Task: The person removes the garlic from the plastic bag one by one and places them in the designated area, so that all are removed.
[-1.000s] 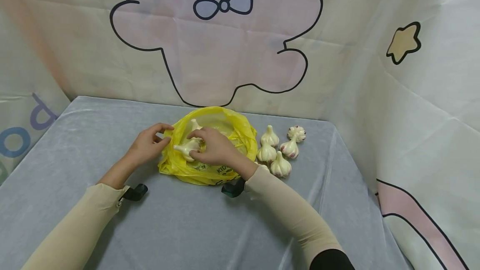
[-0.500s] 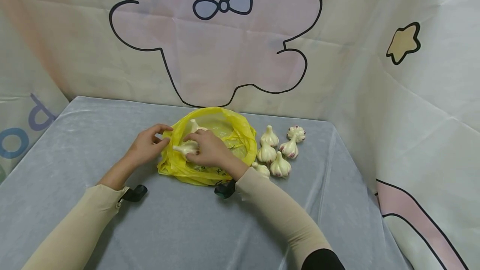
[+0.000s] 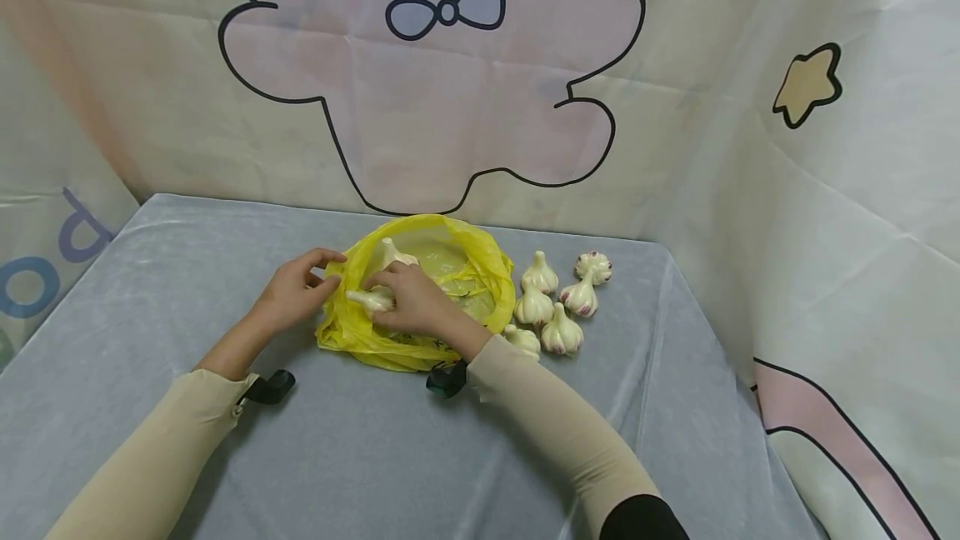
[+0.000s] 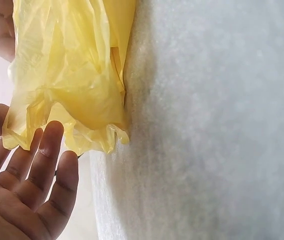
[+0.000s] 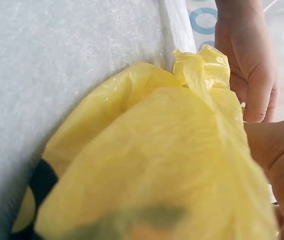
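Note:
A yellow plastic bag (image 3: 491, 273) stands with its mouth open upward on the table. My left hand (image 3: 296, 290) pinches its left rim between thumb and fingers; in the left wrist view the fingers (image 4: 47, 150) lie along the crumpled edge. My right hand (image 3: 420, 298) reaches over the bag's near rim and grips a garlic bulb (image 3: 367, 300), whose stem points left. Another garlic bulb (image 3: 393, 252) shows inside the bag behind that hand. In the right wrist view the bag wall hides most of the right hand (image 5: 281, 155) and the held bulb.
Several garlic bulbs (image 3: 558, 332) lie in a cluster on the table right of the bag. A grey cloth (image 3: 375, 457) covers the table. Printed curtains (image 3: 480, 123) hang behind it and at both sides.
My right hand has shifted slightly left and its fingers have closed round the garlic bulb. The forearm has moved left too, uncovering a bulb beside the bag. My left hand stays at the rim.

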Motion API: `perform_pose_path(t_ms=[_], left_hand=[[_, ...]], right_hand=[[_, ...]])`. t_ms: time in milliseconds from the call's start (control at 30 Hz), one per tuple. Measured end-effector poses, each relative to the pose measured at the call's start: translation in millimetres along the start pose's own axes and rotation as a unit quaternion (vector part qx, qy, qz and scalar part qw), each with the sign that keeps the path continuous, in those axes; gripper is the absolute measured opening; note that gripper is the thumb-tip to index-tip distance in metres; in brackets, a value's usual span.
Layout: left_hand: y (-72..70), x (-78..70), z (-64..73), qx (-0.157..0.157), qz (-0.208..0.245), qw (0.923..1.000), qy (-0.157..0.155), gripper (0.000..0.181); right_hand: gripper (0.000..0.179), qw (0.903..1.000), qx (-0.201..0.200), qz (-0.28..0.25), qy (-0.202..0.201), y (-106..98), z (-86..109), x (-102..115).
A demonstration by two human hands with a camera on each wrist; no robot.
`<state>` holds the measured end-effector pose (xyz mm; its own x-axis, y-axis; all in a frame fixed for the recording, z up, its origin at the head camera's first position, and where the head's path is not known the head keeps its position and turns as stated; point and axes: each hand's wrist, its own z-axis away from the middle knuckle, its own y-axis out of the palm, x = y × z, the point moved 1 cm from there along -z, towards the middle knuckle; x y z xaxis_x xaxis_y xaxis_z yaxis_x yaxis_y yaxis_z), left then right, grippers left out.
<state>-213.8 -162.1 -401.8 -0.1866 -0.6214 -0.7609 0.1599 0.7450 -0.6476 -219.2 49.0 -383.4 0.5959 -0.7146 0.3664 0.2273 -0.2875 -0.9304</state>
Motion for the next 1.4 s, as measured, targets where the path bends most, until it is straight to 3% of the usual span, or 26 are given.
perform_pose_path(t_ms=[267,900,1200,1400], left_hand=[[0.5,1.0,0.3,-0.001,-0.001,1.0,0.001,0.035],[1.3,-0.4,0.6,-0.005,-0.003,1.0,-0.007,0.035],[1.6,-3.1,0.7,-0.009,-0.004,0.9997,-0.021,0.035],[1.4,-3.3,1.2,-0.009,-0.005,0.9998,-0.019,0.035]], right_hand=[[0.036,0.9993,0.001,-0.031,0.023,-6.1,7.8,-1.4],[0.039,0.9915,-0.068,-0.101,0.045,-42.4,35.5,-3.3],[0.038,0.9822,-0.123,-0.136,0.043,-74.3,61.3,-16.8],[0.042,0.9737,-0.139,-0.165,0.072,-88.4,79.4,-35.2]])
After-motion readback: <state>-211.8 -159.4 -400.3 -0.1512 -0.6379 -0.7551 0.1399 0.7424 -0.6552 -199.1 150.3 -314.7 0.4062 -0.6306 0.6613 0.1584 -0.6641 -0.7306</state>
